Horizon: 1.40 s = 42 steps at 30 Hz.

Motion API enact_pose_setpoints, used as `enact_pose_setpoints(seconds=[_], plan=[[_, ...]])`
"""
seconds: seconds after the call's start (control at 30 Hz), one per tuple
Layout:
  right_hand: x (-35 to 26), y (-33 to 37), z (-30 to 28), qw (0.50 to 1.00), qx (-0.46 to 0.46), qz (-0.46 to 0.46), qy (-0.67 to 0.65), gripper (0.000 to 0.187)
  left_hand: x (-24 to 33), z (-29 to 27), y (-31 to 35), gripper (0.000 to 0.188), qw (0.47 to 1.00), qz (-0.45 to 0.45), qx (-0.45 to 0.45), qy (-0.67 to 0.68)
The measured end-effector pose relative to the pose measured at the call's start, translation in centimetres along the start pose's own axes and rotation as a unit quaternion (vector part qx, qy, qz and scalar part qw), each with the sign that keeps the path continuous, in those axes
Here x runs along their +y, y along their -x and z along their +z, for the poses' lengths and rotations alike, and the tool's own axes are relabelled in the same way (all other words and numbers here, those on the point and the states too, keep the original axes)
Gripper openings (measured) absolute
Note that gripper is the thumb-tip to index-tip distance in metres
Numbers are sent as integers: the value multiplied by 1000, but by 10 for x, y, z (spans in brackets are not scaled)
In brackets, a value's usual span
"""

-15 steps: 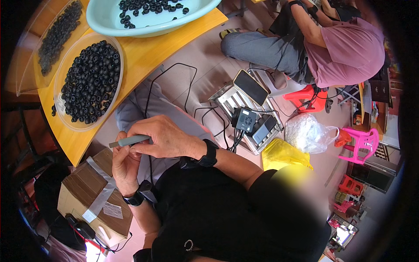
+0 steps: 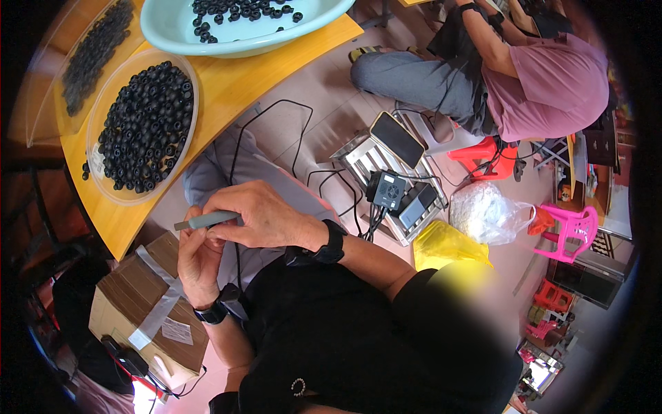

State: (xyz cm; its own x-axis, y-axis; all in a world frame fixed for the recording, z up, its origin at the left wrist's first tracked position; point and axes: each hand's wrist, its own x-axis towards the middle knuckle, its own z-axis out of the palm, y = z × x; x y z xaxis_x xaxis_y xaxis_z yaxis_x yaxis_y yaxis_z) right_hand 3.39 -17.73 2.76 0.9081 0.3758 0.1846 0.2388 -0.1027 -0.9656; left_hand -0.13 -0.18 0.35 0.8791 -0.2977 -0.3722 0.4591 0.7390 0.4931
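Note:
My right hand [image 2: 258,214] is closed around a small knife with a grey handle [image 2: 210,220]. Its short, flat metal blade points left, across the fingertips of my left hand [image 2: 198,265]. The left fingers are pinched together just under the blade. Whatever they hold, if anything, is too small or hidden to make out. Both hands are close together over my lap, beside the table edge. Nearest to them on the table is a clear round tray [image 2: 196,134] heaped with small black ring-shaped parts [image 2: 148,124].
A light blue basin [image 2: 255,45] and a clear container [image 2: 41,103], both with black parts, stand on the yellow table [image 2: 227,90]. A taped cardboard box [image 2: 114,303] is below. Cables, a metal rack [image 2: 358,165] with a phone [image 2: 398,138], bags and a seated person [image 2: 538,83] are to the right.
Both hands hold nearly the same pose, the knife still across the left fingertips. The view has shifted very slightly.

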Motion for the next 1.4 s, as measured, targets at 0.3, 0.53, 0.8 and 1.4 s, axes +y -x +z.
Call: enact_pose_setpoints(seconds=[0.3, 0.53, 0.8, 1.4], plan=[[-5, 0, 2, 1000, 4, -13, 23, 19, 3, 12, 1, 17, 1000, -1, 1, -6], [-8, -2, 17, 999, -24, -16, 26, 17, 7, 2, 17, 17, 1000, 12, 23, -2], [-13, -1, 20, 998, -45, 10, 53, 20, 8, -16, 25, 20, 1000, 16, -22, -13], [-4, 2, 18, 999, -7, -37, 26, 17, 5, -10, 19, 26, 1000, 6, 3, 11]])
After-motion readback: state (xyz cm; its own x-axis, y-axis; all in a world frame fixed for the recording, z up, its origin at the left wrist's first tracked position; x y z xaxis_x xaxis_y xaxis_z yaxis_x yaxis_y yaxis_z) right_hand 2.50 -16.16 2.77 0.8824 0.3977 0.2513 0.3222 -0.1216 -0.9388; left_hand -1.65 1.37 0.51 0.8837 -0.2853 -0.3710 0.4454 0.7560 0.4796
